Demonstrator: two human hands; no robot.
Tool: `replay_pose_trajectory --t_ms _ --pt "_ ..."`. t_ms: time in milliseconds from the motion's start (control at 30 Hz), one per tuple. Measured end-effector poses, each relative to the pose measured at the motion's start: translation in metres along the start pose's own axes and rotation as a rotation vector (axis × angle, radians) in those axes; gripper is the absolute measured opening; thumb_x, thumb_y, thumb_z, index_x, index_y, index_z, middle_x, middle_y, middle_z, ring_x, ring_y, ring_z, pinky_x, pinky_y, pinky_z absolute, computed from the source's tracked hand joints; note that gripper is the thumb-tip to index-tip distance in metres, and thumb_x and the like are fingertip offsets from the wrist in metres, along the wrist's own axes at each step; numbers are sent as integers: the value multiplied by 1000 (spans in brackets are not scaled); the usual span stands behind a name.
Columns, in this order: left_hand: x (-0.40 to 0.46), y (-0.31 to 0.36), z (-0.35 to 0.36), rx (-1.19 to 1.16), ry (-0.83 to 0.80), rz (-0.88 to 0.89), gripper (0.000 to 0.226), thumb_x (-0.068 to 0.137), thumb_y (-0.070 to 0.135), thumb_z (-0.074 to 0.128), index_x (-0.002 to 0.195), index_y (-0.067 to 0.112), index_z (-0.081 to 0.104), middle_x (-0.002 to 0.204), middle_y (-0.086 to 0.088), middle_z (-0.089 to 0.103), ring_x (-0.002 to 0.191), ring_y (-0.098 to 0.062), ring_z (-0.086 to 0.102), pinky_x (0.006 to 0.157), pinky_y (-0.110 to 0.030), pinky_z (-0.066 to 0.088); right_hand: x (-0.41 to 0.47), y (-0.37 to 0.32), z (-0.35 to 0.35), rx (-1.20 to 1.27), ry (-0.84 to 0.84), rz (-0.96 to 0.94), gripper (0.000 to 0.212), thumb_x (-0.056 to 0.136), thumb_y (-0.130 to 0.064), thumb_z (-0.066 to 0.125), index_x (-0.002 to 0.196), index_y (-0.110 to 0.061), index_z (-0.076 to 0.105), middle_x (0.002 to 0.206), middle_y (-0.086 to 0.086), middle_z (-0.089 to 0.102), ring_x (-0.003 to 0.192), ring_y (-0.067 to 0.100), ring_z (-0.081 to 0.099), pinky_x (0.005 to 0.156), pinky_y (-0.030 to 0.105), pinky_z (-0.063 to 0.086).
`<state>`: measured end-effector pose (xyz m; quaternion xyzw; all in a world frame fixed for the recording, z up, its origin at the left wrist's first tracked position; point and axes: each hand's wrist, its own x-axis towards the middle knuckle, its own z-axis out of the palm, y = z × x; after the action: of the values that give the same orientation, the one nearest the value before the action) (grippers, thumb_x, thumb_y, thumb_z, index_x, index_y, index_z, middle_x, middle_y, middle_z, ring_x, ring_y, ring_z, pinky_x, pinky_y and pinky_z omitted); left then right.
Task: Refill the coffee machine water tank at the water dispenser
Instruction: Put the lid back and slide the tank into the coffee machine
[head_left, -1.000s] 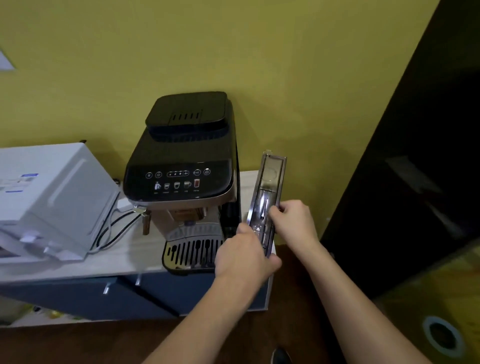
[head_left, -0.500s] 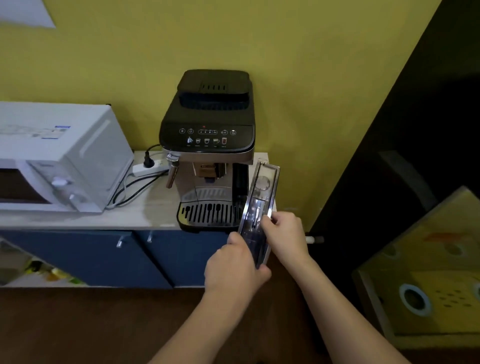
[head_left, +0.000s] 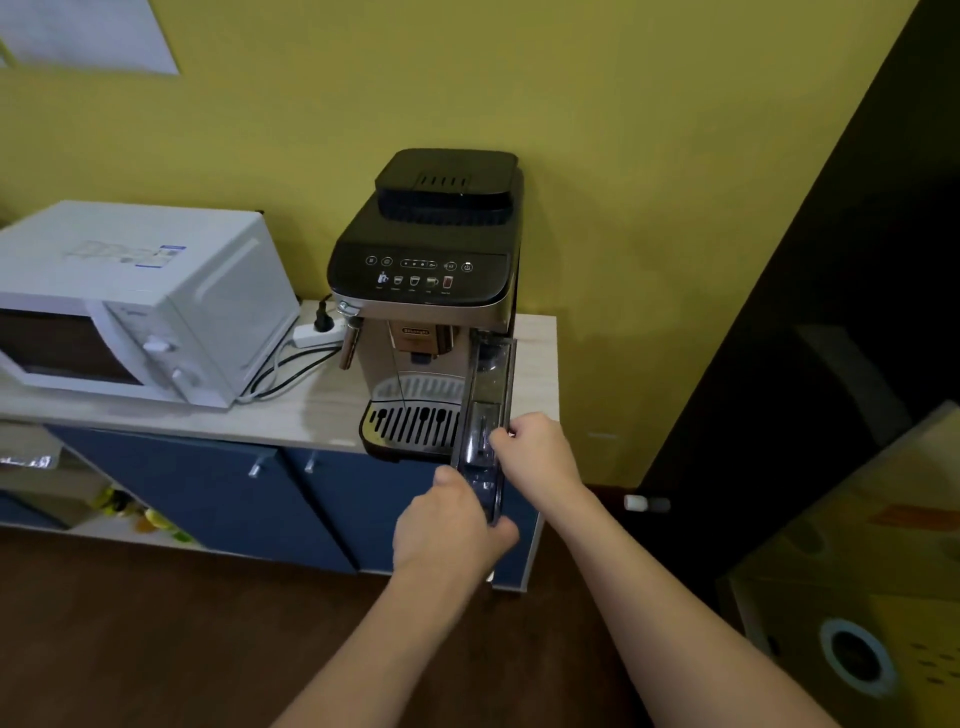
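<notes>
A white microwave oven (head_left: 130, 306) stands at the left of the pale wood-topped counter (head_left: 306, 410) with blue cabinet doors below. Just to its right a white power strip (head_left: 318, 332) with a black plug lies against the yellow wall, its cables trailing across the counter. Next stands the black and silver coffee machine (head_left: 431, 291), with a slotted metal drip tray (head_left: 413, 426) at its front. At the machine's right side, the narrow clear plastic water tank (head_left: 488, 384) sticks out forward past the counter edge, its far end at the machine's body. The left hand (head_left: 449, 525) is closed around the tank's near end from below. The right hand (head_left: 537, 447) grips the tank's right edge, fingers curled over its rim.
</notes>
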<state>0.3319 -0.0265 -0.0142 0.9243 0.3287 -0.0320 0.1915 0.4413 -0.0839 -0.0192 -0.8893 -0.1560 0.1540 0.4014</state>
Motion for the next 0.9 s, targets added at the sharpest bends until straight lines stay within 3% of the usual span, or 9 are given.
replay_pose_trajectory --t_ms 167,433,667,767,900 --pt "9 6 -13 33 3 -18 51 75 49 64 103 11 43 74 5 48 71 -18 52 55 -28 39 14 -13 -4 -24 -64 -1 37 91 -17 55 56 -16 42 57 0 45 49 14 44 45 25 29" --pt "15 7 -27 123 -4 -33 55 72 52 63 103 11 42 71 4 48 56 -10 42 46 -26 32 24 -18 -3 -43 -89 1 33 89 -18 55 58 -13 44 59 3 50 51 19 49 45 25 31" --pt "21 4 -30 167 -7 -11 57 71 55 63 103 12 45 74 3 53 57 -10 46 44 -27 33 29 -13 -5 -25 -89 -6 30 88 -18 56 59 -12 48 59 4 53 61 26 66 49 30 47" --pt "27 6 -33 154 -1 -9 55 70 55 63 100 12 47 76 2 54 61 -13 50 47 -28 36 35 -15 -6 -43 -85 -14 33 88 -17 55 57 -13 46 57 2 50 54 21 59 46 25 38" --pt "36 9 -32 165 8 -1 57 71 56 63 103 12 47 77 1 54 68 -18 54 52 -29 41 45 -13 -4 -16 -102 -15 29 89 -19 52 62 -10 50 64 8 57 71 32 71 56 34 50"
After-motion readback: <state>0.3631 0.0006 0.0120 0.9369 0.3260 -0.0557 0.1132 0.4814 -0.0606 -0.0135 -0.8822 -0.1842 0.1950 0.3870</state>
